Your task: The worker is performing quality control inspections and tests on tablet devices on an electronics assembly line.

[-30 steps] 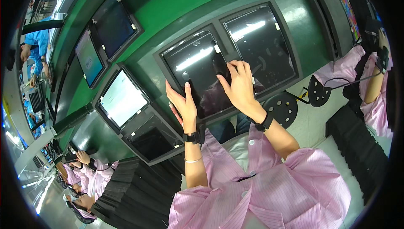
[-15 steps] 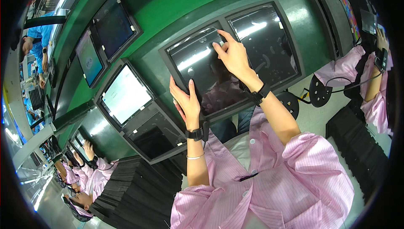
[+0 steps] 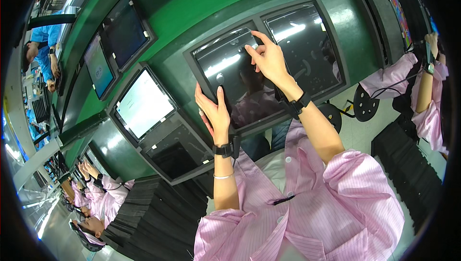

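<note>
A black foam tray (image 3: 258,20) holds two dark-screened tablets side by side. Over the left tablet (image 3: 225,64), my right hand (image 3: 271,61) has its index finger stretched to the upper right corner and its thumb apart above the glass, the other fingers curled; I see nothing held between them. My left hand (image 3: 214,114) rests at the left edge of the tray, fingers straight along the outside and thumb over the tablet's edge. Glare and reflections cover the screen. The right tablet (image 3: 305,45) has smudge-like marks on its surface, and no hand touches it.
Left of me, another tray (image 3: 139,147) carries a lit white tablet (image 3: 146,103) and a dark one (image 3: 177,158). Two more tablets (image 3: 123,33) stand beyond on the green bench (image 3: 201,2). Co-workers sit at both sides. A perforated black stool (image 3: 365,103) is at right.
My right hand has shifted slightly, its curled fingers showing more under the palm. My left hand stays at the tray's edge. Co-workers' hands at both sides have moved.
</note>
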`<state>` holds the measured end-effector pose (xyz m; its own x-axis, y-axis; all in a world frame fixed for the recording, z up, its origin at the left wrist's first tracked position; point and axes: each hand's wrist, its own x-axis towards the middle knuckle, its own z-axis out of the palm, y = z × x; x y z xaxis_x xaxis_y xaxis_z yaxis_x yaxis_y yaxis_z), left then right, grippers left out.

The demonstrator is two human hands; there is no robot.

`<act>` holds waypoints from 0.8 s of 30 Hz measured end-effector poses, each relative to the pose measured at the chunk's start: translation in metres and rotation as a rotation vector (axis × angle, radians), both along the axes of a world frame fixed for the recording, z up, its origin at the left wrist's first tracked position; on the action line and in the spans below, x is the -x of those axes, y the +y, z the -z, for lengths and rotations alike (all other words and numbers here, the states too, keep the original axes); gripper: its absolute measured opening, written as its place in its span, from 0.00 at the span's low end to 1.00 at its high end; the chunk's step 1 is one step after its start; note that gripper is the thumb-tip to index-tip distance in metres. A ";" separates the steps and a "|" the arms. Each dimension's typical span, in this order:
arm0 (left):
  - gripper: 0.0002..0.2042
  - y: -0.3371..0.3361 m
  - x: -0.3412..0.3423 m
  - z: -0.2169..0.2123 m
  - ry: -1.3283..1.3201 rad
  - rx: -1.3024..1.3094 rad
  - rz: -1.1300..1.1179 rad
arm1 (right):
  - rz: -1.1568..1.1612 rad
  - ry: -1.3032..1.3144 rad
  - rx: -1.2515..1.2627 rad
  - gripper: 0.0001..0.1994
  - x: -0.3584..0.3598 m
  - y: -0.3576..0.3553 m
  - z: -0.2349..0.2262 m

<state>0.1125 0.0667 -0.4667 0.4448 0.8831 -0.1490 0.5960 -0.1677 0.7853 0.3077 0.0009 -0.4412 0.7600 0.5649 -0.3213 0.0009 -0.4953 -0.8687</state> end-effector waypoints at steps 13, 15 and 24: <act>0.31 -0.022 0.033 -0.031 0.074 0.327 -0.211 | 0.285 -0.801 0.675 0.29 -0.075 -0.142 -0.016; 0.31 -0.023 0.036 -0.029 0.171 0.256 -0.102 | 0.219 -0.622 0.780 0.37 -0.090 -0.169 -0.002; 0.24 0.023 0.043 -0.084 -0.236 0.645 -0.094 | 0.073 0.450 0.124 0.27 -0.118 -0.193 -0.042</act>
<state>0.0695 0.0894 -0.3827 0.4563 0.6867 -0.5658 0.3857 0.4204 0.8213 0.4255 -0.1920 -0.3988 0.5663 0.4519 -0.6893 -0.4008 -0.5797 -0.7094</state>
